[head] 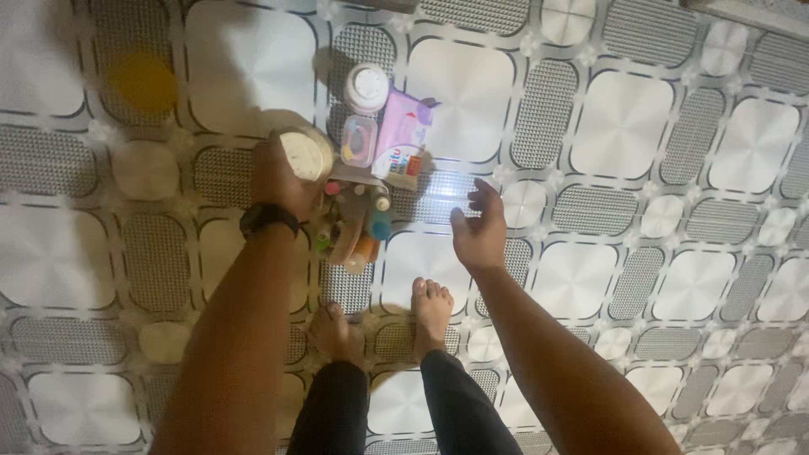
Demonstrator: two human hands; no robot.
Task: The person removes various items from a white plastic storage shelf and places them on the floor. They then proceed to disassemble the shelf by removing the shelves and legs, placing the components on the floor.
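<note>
My left hand (278, 177), with a dark watch on the wrist, grips a round cream-coloured jar (305, 154) on the floor. My right hand (480, 223) hangs open above the tiles, palm turned inward, holding nothing. Between the hands lies a cluster of small bottles with coloured caps (358, 223). Behind them sit a white round container (367, 88), a small clear case (359, 141) and a pink soft packet (403, 135). My bare feet (383, 320) stand just below the bottles.
The floor is patterned tile (624, 126) with white squares and grey textured patches. A blurred yellow spot (145, 80) shows at the upper left. My dark trouser legs (396, 413) fill the bottom centre.
</note>
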